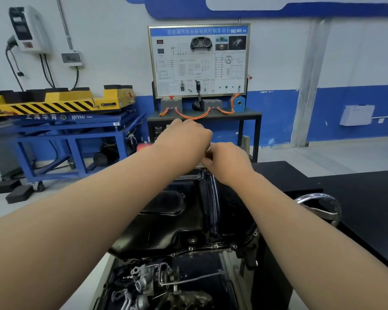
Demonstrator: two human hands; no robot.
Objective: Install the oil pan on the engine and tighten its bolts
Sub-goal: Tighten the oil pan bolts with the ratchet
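A black oil pan [179,222] lies on the upturned engine [166,285] in the lower middle. Several bolts [216,246] sit along its near flange. Both arms reach over the pan to its far edge. My left hand [186,139] is curled, knuckles up, and what it holds is hidden. My right hand [226,159] pinches a small shiny metal part [208,147], probably a socket or tool end, just above the pan's far rim. The two hands touch each other.
A black workbench [356,198] lies to the right, with a chrome handwheel [323,206] at the engine stand's side. Behind stand a training board on a grey table [199,63] and a blue lift cart carrying a yellow unit [61,113]. Black blocks [18,193] lie on the floor at left.
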